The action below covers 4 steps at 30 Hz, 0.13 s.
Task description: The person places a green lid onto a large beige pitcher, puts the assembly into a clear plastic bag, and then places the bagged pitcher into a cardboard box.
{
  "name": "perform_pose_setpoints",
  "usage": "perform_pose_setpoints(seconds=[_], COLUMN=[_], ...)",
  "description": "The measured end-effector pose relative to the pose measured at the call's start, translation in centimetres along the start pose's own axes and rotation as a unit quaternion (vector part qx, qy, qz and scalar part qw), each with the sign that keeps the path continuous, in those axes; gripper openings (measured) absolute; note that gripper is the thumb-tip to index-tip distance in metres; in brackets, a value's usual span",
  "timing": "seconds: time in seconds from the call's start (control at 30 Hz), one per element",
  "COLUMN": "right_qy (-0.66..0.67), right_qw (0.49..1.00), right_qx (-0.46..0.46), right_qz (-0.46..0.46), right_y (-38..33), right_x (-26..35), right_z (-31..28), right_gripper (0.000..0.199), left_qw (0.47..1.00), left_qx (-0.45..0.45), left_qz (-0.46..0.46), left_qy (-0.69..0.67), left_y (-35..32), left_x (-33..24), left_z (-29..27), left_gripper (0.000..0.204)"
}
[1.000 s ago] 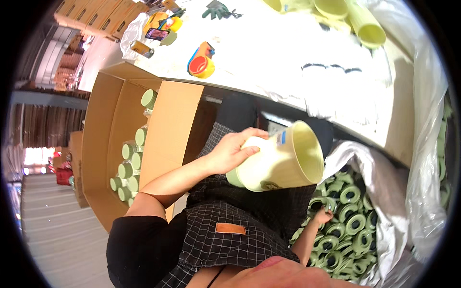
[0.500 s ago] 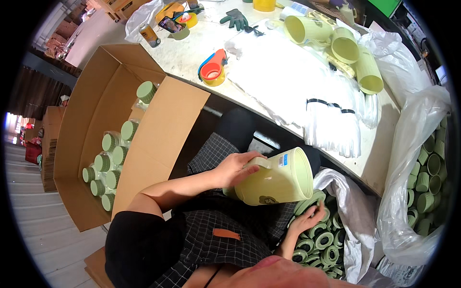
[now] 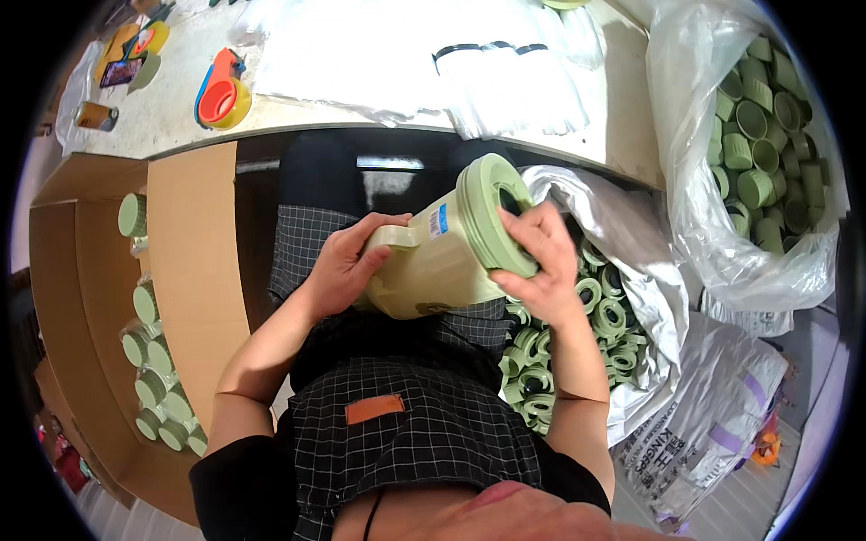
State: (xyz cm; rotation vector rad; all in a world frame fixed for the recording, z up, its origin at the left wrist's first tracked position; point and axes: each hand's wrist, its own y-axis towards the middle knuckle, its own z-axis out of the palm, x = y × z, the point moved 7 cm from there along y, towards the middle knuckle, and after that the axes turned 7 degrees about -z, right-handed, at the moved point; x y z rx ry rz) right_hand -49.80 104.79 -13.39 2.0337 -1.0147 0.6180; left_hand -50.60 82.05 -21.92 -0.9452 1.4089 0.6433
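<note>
While it lies tilted on its side at the centre of the frame, above the checked apron, the pale green jug shows a cream-green body with a moulded handle at its left end and a small blue-and-white sticker near the top. A darker green ring lid with a round dark opening sits on its mouth, facing upper right. The left hand curls closed around the handle and base, thumb on top. The right hand has its fingers bent over the ring lid's rim, gripping it. Just right of centre, a silvery bag holds many loose green rings, and a cardboard box stands at left
</note>
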Motion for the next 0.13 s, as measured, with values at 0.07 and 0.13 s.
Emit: perform_pose_setpoints(seconds=[0.07,0.13], right_qy=[0.021,0.034], right_qw=[1.000,0.999], right_qx=[-0.003,-0.001], right_qz=[0.002,0.006], right_y=[-1.4,-2.6], right_x=[-0.8,-0.6], right_z=[0.1,0.8], right_gripper=[0.063,0.064], left_qw=[1.000,0.999], left_qx=[0.015,0.041], left_qz=[-0.007,-0.031], left_qy=[0.002,0.013], left_y=[0.0,-0.5], left_x=[0.8,0.7], left_z=[-0.1,-0.7], left_gripper=[0.043,0.046])
